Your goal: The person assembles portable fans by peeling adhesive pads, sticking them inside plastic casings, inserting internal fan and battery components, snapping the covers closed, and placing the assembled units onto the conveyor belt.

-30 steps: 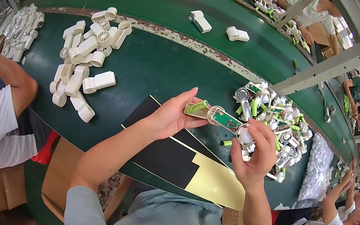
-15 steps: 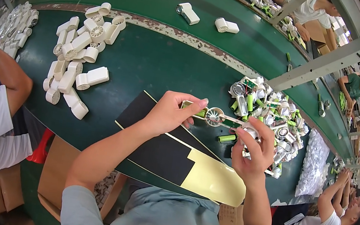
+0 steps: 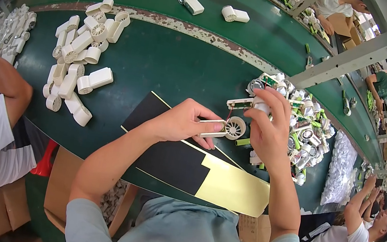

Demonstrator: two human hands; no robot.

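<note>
My left hand [image 3: 181, 121] is closed on a white fan housing [image 3: 235, 128], gripping its handle end while the round, slatted end points right. Just above it, my right hand [image 3: 270, 125] pinches a white handle half [image 3: 240, 104] with a green circuit board inside. Thin red wire hangs between the two parts. A green battery cell [image 3: 243, 142] shows below my right hand. Beneath my hands lie dark pads and a yellow sheet [image 3: 228, 186]. To the right of my right hand spreads a pile of fan parts [image 3: 309, 133] with circuit boards, motors and green cells.
A heap of white fan housings [image 3: 79, 49] lies on the left of the green table [image 3: 162, 61]. Two white housings [image 3: 190, 2] sit on the belt beyond the worn ledge. A bag of white parts [image 3: 340, 170] is at right, beside a metal post [image 3: 347, 64]. People sit on both sides.
My right hand has risen with the circuit-board half, now above the housing. My left hand has turned the housing, hiding the green cell that showed in it. The belt's housings have shifted left.
</note>
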